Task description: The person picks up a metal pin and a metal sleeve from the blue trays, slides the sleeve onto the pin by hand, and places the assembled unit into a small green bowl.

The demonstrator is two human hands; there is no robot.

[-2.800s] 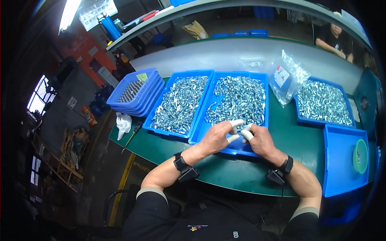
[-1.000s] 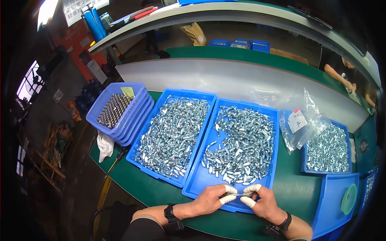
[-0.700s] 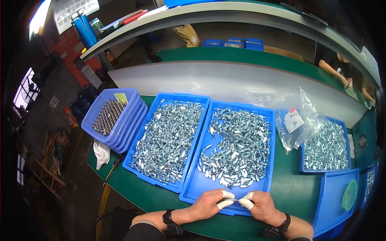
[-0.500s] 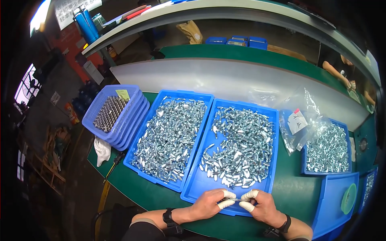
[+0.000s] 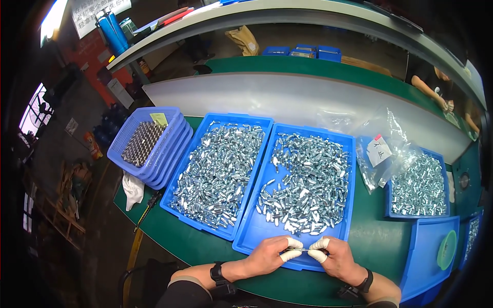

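Note:
Over the front edge of a blue tray (image 5: 259, 230), my left hand (image 5: 268, 255) and my right hand (image 5: 337, 259) face each other. White finger covers sit on the thumb and finger of each. Between them they pinch a thin, shiny metal part (image 5: 305, 250) that lies level, one end in each hand; its exact kind is too small to make out. Just beyond my fingers is a heap of small silvery metal parts (image 5: 313, 179) in the same tray. My wrists carry black bands.
Left of it stands another blue tray (image 5: 199, 224) full of similar parts, then stacked purple baskets (image 5: 172, 149). Rightward are plastic bags (image 5: 380, 154), a smaller filled blue bin (image 5: 417, 185) and a blue tray with a green round dish (image 5: 447, 250). A person's arm (image 5: 429, 92) shows beyond the partition.
The thumbs and fingers of both hands have drawn closer together around the metal part. The hands stay in nearly the same place over the tray edge.

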